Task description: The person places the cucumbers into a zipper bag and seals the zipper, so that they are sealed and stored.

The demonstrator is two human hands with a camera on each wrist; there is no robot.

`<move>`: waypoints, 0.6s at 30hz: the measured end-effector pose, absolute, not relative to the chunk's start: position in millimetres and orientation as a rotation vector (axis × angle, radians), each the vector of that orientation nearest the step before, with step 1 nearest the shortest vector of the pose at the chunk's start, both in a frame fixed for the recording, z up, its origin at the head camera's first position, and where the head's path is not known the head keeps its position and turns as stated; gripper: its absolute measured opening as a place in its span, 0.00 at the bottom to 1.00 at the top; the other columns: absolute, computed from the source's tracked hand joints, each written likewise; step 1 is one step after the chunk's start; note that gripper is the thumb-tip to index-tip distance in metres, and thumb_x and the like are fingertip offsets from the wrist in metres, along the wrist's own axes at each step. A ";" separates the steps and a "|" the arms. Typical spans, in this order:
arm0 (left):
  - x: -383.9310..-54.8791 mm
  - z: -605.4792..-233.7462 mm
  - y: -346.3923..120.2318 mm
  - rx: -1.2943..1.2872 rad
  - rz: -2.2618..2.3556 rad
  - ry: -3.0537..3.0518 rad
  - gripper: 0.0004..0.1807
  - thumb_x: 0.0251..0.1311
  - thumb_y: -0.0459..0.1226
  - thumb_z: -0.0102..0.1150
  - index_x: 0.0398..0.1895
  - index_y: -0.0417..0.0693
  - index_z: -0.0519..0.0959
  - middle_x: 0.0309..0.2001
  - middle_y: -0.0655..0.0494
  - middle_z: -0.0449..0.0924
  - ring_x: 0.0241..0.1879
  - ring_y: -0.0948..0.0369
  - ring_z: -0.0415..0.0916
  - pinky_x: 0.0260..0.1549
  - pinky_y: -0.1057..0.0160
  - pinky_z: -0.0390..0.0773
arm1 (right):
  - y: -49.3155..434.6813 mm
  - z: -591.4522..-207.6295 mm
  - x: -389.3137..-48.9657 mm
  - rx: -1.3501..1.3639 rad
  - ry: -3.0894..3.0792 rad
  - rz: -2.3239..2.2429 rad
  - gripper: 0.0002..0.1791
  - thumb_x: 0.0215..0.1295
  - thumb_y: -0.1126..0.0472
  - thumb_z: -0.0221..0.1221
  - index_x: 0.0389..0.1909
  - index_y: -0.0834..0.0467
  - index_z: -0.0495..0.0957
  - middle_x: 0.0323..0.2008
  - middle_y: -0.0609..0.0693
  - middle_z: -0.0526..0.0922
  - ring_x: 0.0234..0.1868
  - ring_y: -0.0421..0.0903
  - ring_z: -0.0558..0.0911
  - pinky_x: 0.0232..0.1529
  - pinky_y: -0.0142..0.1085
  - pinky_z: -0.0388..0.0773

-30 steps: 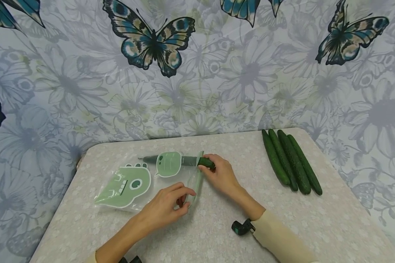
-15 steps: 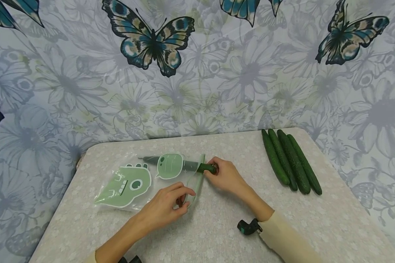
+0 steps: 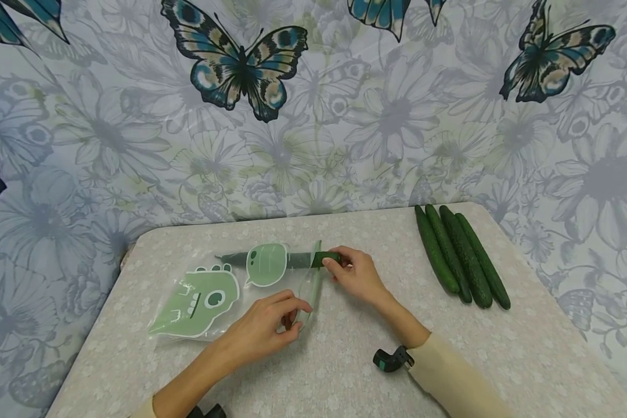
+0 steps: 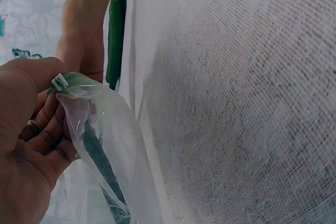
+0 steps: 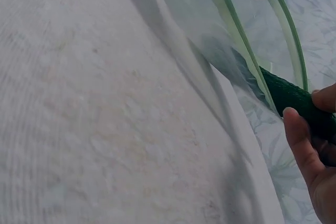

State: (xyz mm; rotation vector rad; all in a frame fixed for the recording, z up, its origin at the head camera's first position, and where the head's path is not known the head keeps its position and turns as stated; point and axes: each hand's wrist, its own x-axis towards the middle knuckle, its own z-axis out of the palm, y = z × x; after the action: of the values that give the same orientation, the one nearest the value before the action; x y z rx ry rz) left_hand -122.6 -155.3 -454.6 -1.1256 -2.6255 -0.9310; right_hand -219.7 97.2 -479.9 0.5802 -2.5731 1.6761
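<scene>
A clear zip bag (image 3: 271,296) with green cartoon-monster prints lies on the table, its green-edged mouth facing right. My left hand (image 3: 263,325) pinches the near end of that mouth; in the left wrist view the thumb lies over the green zip strip (image 4: 79,80). Most of a cucumber (image 3: 299,260) is inside the bag, along its far side. Its right end sticks out through the mouth, and my right hand (image 3: 360,276) grips it there with thumb and fingers. The right wrist view has the cucumber (image 5: 289,95) passing between the two parted green strips.
Several loose cucumbers (image 3: 462,255) lie side by side at the table's right. The table (image 3: 533,354) wears a pale patterned cloth and ends at a butterfly-printed backdrop (image 3: 313,168). Black wrist cameras (image 3: 392,360) sit on the forearms.
The right hand first shifts slightly right and toward me, then back up-left with the cucumber, whose tip sits a little farther left in the bag. The left hand stays put.
</scene>
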 end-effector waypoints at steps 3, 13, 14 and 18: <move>-124.0 -454.8 -155.2 -1.152 -0.927 -2.615 0.18 0.62 0.29 0.72 0.52 0.55 0.85 0.33 0.66 0.75 0.31 0.75 0.72 0.31 0.77 0.75 | 91.4 -481.6 -220.5 0.559 -2.530 1.734 0.17 0.78 0.55 0.64 0.59 0.60 0.85 0.33 0.60 0.88 0.27 0.50 0.89 0.31 0.30 0.83; -125.5 -452.5 -155.9 -1.217 -0.934 -2.647 0.16 0.65 0.32 0.70 0.53 0.57 0.85 0.34 0.67 0.75 0.32 0.74 0.73 0.32 0.78 0.76 | 76.6 -486.9 -222.6 0.553 -2.442 1.904 0.19 0.77 0.59 0.64 0.64 0.61 0.83 0.41 0.63 0.87 0.34 0.64 0.90 0.33 0.28 0.85; -125.3 -452.1 -155.9 -1.222 -0.934 -2.650 0.16 0.65 0.32 0.70 0.53 0.57 0.85 0.34 0.67 0.75 0.32 0.74 0.73 0.32 0.78 0.76 | 75.7 -486.9 -223.2 0.559 -2.443 1.908 0.19 0.77 0.59 0.64 0.64 0.61 0.83 0.41 0.63 0.87 0.34 0.64 0.90 0.33 0.29 0.85; -125.1 -451.1 -156.3 -1.234 -0.934 -2.654 0.15 0.65 0.32 0.70 0.53 0.56 0.85 0.34 0.67 0.76 0.32 0.75 0.73 0.32 0.79 0.74 | 73.5 -486.4 -225.3 0.609 -2.482 1.819 0.19 0.77 0.58 0.64 0.64 0.58 0.83 0.41 0.59 0.88 0.33 0.59 0.90 0.34 0.30 0.85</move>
State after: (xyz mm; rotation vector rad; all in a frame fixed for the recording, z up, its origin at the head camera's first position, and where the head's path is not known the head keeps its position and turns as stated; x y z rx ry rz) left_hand -125.1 -156.3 -451.1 -1.2335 -2.6537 -0.9340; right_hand -225.3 73.5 -486.4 0.6094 -2.4817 1.8194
